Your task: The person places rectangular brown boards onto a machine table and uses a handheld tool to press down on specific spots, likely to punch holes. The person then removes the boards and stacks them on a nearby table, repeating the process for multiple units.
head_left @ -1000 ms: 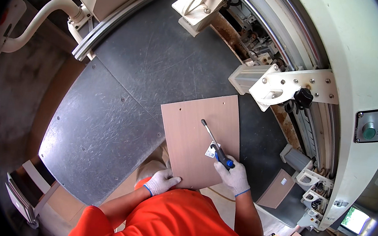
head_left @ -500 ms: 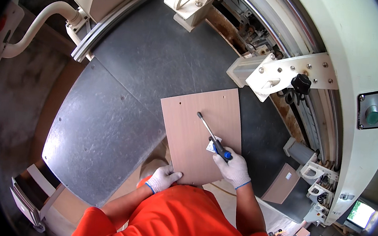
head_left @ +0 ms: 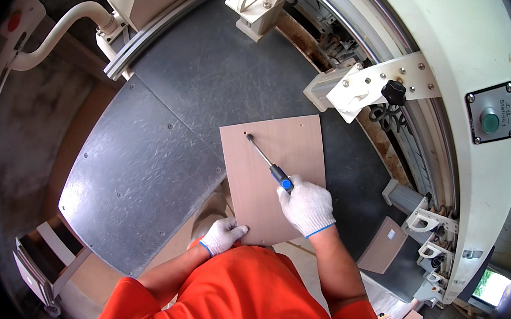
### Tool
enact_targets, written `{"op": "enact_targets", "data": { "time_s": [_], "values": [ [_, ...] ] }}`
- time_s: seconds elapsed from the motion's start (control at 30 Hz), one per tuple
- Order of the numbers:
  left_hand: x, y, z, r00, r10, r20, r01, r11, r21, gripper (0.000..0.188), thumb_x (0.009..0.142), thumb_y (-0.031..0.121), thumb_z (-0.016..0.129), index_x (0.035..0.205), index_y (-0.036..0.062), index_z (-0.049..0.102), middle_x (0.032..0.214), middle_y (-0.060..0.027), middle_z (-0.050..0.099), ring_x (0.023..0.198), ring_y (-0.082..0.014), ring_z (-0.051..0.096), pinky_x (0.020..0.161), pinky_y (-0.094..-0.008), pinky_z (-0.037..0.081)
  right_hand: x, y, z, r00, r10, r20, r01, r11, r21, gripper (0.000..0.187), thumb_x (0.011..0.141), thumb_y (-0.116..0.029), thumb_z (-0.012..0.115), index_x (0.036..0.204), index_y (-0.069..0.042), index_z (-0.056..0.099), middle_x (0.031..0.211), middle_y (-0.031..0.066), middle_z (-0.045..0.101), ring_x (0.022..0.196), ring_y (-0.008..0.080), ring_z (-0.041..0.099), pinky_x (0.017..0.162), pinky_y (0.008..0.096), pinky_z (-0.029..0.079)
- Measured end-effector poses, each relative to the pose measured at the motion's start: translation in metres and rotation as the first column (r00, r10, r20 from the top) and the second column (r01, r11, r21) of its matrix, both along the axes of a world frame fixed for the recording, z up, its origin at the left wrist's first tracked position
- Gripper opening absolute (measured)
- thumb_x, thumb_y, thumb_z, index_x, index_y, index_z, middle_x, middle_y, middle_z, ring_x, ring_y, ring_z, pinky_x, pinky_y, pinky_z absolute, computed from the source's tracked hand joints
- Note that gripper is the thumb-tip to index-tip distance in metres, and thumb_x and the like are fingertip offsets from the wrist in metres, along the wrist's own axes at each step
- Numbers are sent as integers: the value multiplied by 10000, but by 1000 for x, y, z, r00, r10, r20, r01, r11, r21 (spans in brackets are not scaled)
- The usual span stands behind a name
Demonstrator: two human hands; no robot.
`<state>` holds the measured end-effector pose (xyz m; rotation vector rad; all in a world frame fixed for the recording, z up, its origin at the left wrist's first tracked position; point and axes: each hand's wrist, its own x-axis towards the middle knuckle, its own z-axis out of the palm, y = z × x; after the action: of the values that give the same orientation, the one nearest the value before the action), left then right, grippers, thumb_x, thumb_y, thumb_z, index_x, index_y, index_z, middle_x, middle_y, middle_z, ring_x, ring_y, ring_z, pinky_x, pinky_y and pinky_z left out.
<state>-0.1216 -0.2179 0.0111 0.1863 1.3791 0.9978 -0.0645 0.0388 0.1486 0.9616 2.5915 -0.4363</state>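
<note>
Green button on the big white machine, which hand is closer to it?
Right. The right hand, around the tool, is left of the green button; the left hand, at the board's near edge, is farther left.

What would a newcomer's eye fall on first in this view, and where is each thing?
Probably the bright orange-red shirt at the bottom. Above it, near the middle, is a pinkish-brown board, its near left corner in the gloved left hand; the gloved right hand holds a black-and-blue-handled tool over it. The green button also stands out on the pale machine at right.
</note>
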Motion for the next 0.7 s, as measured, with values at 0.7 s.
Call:
{"op": "enact_targets", "data": {
  "time_s": [0.7],
  "values": [
    [7,-5,-10,1000,32,-1,-32,999,12,363,1083,286,742,1207,-53,788,988,-84,795,874,-141,690,844,-324,579,7,-7,2,997,-68,28,70,994,-80,362,1039,-408,669,1034,-46,692,839,204,765,803,429,772,756,555,612]
  ]
}}
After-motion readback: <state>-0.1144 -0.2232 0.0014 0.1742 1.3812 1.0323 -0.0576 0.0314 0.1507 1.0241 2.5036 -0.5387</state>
